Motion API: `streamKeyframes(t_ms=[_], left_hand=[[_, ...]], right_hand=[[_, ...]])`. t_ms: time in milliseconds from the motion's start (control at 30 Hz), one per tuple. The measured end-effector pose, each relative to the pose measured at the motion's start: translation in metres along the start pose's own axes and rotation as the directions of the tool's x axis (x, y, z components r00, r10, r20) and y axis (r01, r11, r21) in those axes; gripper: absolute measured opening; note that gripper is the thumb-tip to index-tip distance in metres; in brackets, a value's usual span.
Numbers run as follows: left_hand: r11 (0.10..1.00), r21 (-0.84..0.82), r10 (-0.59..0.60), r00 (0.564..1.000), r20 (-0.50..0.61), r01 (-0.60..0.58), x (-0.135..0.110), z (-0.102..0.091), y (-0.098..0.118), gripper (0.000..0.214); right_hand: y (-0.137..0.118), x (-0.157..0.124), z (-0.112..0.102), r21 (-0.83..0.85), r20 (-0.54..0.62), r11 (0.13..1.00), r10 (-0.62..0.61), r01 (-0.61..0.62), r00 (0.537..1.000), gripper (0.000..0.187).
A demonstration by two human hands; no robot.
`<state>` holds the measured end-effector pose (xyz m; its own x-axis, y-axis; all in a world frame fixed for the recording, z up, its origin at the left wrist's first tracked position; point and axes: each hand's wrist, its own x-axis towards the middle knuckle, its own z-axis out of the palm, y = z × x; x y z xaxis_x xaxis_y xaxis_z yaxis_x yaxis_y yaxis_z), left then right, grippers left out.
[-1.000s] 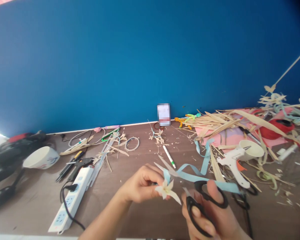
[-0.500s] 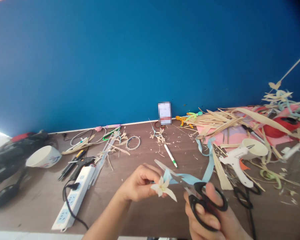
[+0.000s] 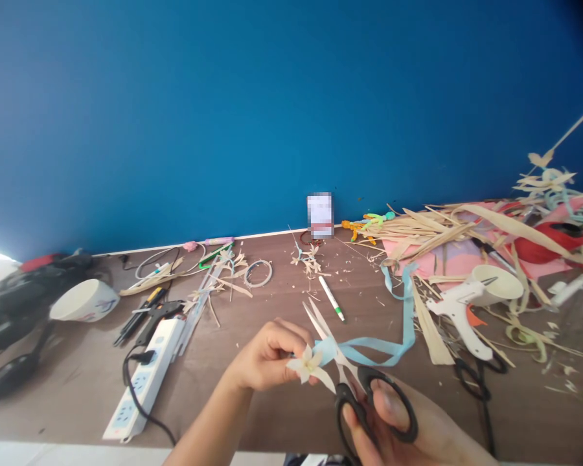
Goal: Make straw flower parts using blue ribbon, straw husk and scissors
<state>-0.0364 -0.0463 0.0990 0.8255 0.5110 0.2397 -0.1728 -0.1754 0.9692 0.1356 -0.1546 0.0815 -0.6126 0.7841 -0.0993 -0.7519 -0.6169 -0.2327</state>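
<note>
My left hand pinches a small cream flower made of dried leaf strips, low in the middle of the view. A light blue ribbon runs from the flower across the brown table towards the right. My right hand grips black-handled scissors with fingers through the loops. Their blades are slightly apart and point up and left, at the ribbon right beside the flower.
A white power strip with a black cable lies at the left, with a white bowl and dark tools beyond. A white glue gun, a second pair of scissors, a pen and heaps of dried leaf strips lie at the right.
My right hand has brought the scissors left and towards me, up to the ribbon beside the flower. The ribbon has shifted left with them. My left hand has kept hold of the flower.
</note>
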Motion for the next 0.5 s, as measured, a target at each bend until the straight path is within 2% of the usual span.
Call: streamKeyframes(t_ms=[100, 200, 367, 500], left_hand=[[1.000, -0.012, 0.011, 1.000, -0.020, -0.011, 0.003, -0.005, 0.001, 0.032], [0.999, -0.020, -0.033, 0.999, -0.029, 0.033, 0.010, -0.007, 0.000, 0.032], [0.993, -0.013, -0.119, 0.993, -0.003, 0.119, 0.021, -0.011, -0.009, 0.032], [0.989, -0.020, -0.145, 0.989, -0.036, 0.145, 0.022, -0.025, -0.018, 0.031]], right_hand=[[0.000, 0.006, -0.004, 0.063, 0.082, 0.994, 0.083, -0.088, 0.993, 0.048], [-0.004, 0.017, -0.002, 0.021, 0.076, 0.998, 0.058, -0.060, 0.995, 0.064], [-0.019, 0.031, 0.001, -0.092, -0.023, 0.995, -0.037, 0.034, 0.999, 0.060], [-0.028, 0.029, -0.006, -0.086, -0.136, 0.996, -0.032, 0.020, 0.990, 0.055]])
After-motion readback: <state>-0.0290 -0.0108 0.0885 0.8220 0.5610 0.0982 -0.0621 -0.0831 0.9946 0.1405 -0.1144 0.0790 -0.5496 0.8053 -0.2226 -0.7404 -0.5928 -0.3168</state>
